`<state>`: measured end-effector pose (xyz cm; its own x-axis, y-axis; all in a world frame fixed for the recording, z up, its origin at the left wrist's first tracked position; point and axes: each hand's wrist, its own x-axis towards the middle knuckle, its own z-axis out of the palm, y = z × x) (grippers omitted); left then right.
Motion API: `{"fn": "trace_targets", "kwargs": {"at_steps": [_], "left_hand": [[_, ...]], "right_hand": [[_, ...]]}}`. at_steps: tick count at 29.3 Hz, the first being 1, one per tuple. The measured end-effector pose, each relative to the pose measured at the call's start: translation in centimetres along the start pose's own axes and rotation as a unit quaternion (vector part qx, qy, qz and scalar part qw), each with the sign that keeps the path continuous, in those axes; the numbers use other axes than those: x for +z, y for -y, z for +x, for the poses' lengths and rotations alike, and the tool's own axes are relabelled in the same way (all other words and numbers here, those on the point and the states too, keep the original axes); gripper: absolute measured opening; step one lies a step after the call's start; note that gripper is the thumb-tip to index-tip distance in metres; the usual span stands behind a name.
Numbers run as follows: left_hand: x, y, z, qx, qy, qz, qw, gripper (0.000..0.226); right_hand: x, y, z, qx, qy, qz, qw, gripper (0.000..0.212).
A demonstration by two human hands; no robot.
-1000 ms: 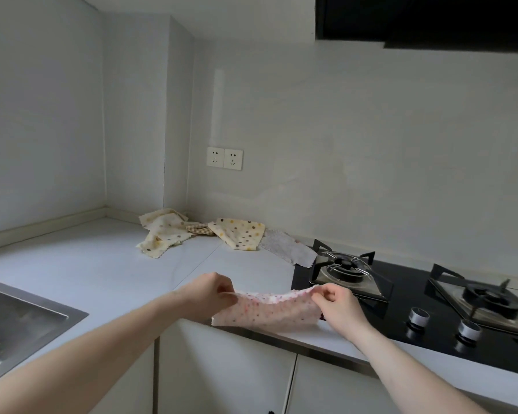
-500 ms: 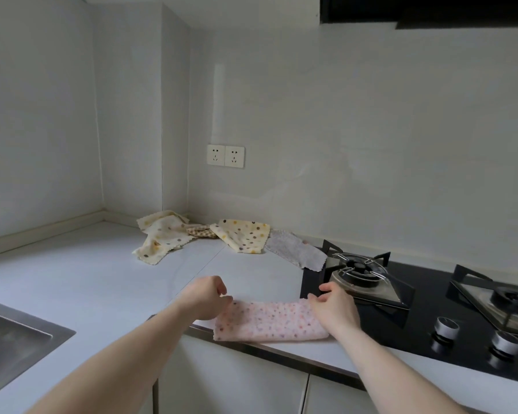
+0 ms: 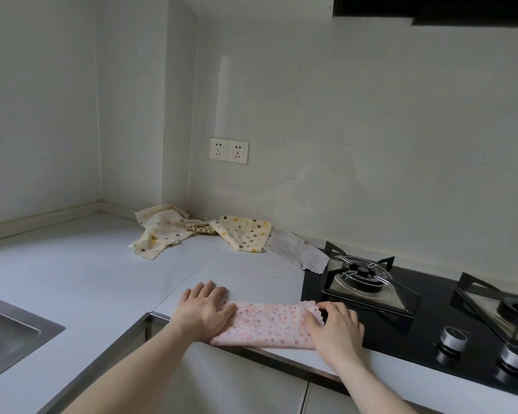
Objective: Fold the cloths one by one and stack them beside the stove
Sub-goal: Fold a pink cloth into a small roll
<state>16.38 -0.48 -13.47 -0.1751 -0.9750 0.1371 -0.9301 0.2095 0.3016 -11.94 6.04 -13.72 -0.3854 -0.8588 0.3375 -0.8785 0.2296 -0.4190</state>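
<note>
change: pink cloth, held up a second ago, now lies folded on bench
left hand: flat, pressing its end
right hand: fingers curled, pinching other end
meaning: next fold due

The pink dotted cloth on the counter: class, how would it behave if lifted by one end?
The pink dotted cloth would probably droop; it lies limp and its end curls under the right hand. Likely light: it looks thin. It should not roll, lying flat.
</note>
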Motion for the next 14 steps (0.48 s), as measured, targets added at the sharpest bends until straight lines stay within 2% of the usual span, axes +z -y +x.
{"fn": "trace_targets", "kwargs": {"at_steps": [5, 8, 11, 14], "left_hand": [[0.4, 0.3, 0.4, -0.001, 0.010, 0.002, 1.000, 0.071], [0.2, 0.4, 0.5, 0.001, 0.015, 0.004, 1.000, 0.076], [-0.1, 0.2, 0.1, -0.007, 0.013, 0.001, 1.000, 0.073], [-0.3, 0.0, -0.2, -0.008, 0.007, 0.000, 1.000, 0.074]], "right_hand": [[-0.4, -0.2, 0.1, 0.019, 0.012, 0.069, 0.997, 0.026], [-0.9, -0.4, -0.1, 0.040, 0.007, 0.179, 0.983, 0.008], [-1.7, -0.5, -0.4, 0.062, -0.002, 0.266, 0.962, 0.004], [-2.9, -0.3, 0.2, 0.085, 0.000, 0.284, 0.955, 0.014]]}}
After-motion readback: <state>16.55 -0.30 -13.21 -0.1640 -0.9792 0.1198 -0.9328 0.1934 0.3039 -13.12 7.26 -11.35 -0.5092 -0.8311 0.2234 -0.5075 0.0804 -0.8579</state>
